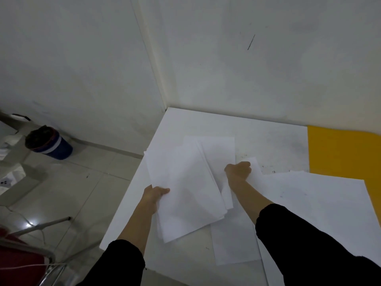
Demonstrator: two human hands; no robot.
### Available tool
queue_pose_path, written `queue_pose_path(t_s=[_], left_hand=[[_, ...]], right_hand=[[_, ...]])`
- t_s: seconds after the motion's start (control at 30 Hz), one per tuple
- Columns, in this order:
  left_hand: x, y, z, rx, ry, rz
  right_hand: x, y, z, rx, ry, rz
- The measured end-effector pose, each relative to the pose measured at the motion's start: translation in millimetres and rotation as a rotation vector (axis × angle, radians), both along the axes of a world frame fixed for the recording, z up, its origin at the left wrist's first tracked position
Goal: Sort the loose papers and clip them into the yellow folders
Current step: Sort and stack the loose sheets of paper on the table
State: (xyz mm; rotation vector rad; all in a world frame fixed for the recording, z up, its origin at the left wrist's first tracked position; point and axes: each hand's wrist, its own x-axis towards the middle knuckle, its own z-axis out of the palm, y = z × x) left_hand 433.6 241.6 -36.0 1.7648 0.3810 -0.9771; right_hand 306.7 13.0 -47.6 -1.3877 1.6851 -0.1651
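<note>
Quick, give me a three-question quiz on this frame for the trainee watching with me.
1. True or false: the left hand grips the sheaf of papers at its left edge.
2. Where does the yellow folder lie? A) on the floor B) at the table's far right, against the wall C) under the left hand
3. Fill in: the bin on the floor is ___ in colour.

Key: 1 true; 2 B; 3 blue. Note: the right hand is closed on sheets at the sheaf's right side, and more papers lie loose on the table.
</note>
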Motion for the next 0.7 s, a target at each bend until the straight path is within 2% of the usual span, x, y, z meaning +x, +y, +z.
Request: queue_pose_path(t_s=[0.1, 0.27, 0.5, 0.7], left_hand=[[-2, 1, 4, -0.003, 0.012, 0.006], [0, 2, 12, 0.016, -0.002, -0.002], [-3, 7, 19, 0.013, -0.026, -0.013], [-7, 20, 21, 0.032, -0.016, -0.077]], right_hand=[[-9, -6, 5, 0.116, -0.122, -0.041], [-22, -11, 10, 0.205, -0.277, 0.204], [-55, -38, 32, 0.127, -0.489, 0.222], [-82, -55, 61, 0.036, -0.565, 0.165]])
